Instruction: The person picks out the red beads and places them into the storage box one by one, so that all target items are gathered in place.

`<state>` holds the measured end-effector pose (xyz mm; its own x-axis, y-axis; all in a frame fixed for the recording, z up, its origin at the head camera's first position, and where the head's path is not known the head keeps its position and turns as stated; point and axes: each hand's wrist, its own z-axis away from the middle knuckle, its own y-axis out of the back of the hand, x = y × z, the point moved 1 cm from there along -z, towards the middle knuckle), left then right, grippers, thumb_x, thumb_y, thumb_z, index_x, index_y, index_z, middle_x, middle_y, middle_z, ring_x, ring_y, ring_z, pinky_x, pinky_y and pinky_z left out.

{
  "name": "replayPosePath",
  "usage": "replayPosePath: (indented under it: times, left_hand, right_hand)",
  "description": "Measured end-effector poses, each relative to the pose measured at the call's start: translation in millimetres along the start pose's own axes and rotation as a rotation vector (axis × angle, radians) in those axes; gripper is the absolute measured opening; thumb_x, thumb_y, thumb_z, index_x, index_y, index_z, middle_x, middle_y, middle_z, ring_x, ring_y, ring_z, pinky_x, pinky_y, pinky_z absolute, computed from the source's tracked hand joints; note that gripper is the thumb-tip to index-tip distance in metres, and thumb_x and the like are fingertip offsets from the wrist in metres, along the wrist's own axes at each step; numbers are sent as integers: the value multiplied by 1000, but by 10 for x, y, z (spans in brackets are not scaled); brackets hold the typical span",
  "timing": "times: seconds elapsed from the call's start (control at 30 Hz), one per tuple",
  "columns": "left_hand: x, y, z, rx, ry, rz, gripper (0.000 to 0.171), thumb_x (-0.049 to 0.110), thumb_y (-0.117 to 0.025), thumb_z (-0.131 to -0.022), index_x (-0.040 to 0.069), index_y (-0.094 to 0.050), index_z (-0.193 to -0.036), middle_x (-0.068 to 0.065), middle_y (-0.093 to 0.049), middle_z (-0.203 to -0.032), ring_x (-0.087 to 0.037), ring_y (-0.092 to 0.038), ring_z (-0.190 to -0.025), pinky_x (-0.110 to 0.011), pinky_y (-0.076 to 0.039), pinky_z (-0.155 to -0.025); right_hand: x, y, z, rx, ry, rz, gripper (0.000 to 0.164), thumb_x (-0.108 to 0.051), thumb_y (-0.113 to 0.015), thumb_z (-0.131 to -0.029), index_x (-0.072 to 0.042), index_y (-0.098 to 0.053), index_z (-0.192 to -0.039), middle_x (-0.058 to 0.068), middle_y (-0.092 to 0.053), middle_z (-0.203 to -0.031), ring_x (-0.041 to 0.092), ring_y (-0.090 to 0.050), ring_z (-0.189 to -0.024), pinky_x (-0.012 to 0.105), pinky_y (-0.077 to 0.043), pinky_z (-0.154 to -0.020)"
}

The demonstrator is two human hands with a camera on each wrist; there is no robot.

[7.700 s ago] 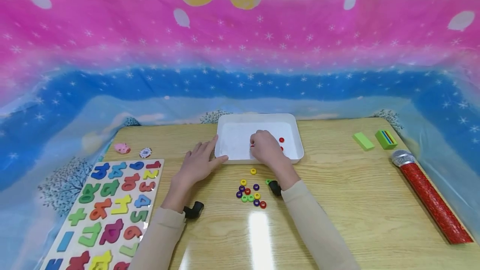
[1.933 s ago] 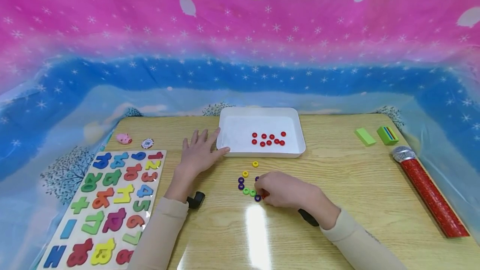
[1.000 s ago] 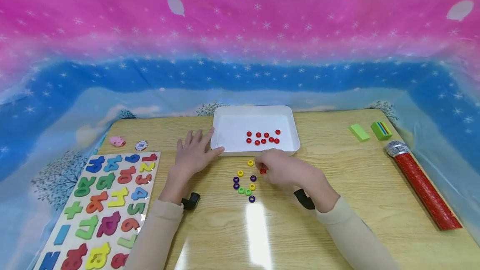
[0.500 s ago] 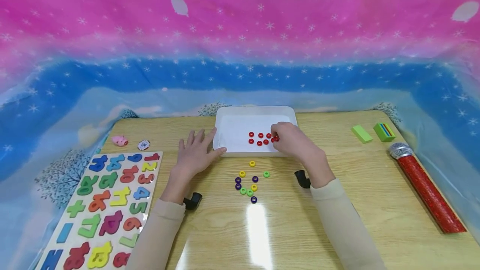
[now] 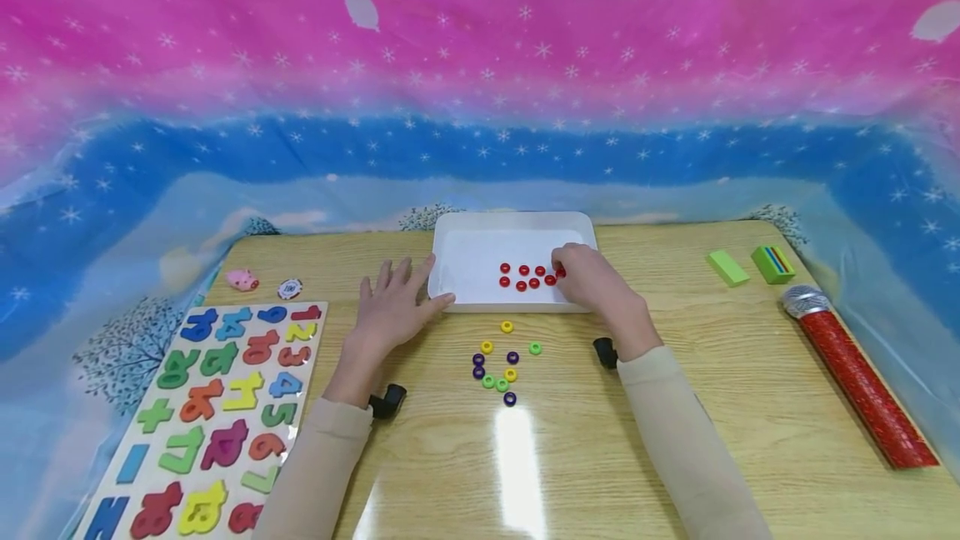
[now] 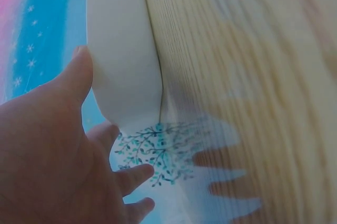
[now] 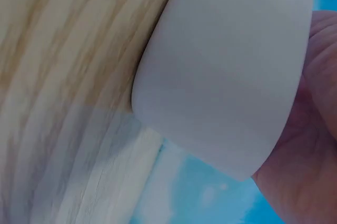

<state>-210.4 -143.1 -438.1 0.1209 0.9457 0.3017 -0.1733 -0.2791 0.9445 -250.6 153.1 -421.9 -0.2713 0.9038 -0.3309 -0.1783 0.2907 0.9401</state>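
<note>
A shallow white tray (image 5: 468, 261) stands at the table's back, holding several red ring beads (image 5: 521, 285) towards its right. My right hand (image 5: 596, 282) reaches into the tray's right side, thumb and fingers curled, pinching a red bead (image 5: 561, 272) low at the tray floor. My left hand (image 5: 393, 311) lies with spread fingers at the tray's left edge, thumb and index touching the rim. In the left wrist view the tray's outer wall (image 6: 124, 50) is beside the thumb. The tray wall (image 7: 226, 71) hides my right fingertips in the right wrist view.
Yellow (image 5: 487, 347), purple (image 5: 512, 357) and green beads (image 5: 535, 347) lie before the tray. A number puzzle board (image 5: 247, 407), pig figure (image 5: 242, 279) and poker chip (image 5: 290, 288) are left. Green blocks (image 5: 727, 268) and a red glitter microphone (image 5: 862, 382) are right.
Red beads have left the table pile and more lie in the tray. My right hand has gone from the pile into the tray with a red bead. The left hand stays by the rim.
</note>
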Motion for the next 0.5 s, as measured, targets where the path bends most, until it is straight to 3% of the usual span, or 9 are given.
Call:
replayPosePath:
  times: [0.23, 0.5]
  left_hand:
    - [11, 18, 7, 9, 3, 5, 79, 77, -31, -82, 41, -5, -147, -10, -13, -157, -39, -3, -144, -66, -2, -110]
    - [25, 15, 11, -1, 7, 11, 78, 76, -32, -82, 42, -4, -147, -9, -12, -157, -38, -2, -145, -65, -2, -111]
  right_hand:
    - [83, -14, -27, 38, -12, -32, 15, -4, -54, -87, -6, -64, -98, 10, -61, -94, 24, -53, -83, 36, -47, -74]
    - [77, -24, -22, 63, -23, 94, 11, -3, -52, -89, -7, -62, -86, 7, -56, -81, 22, -48, -72, 33, -43, -66]
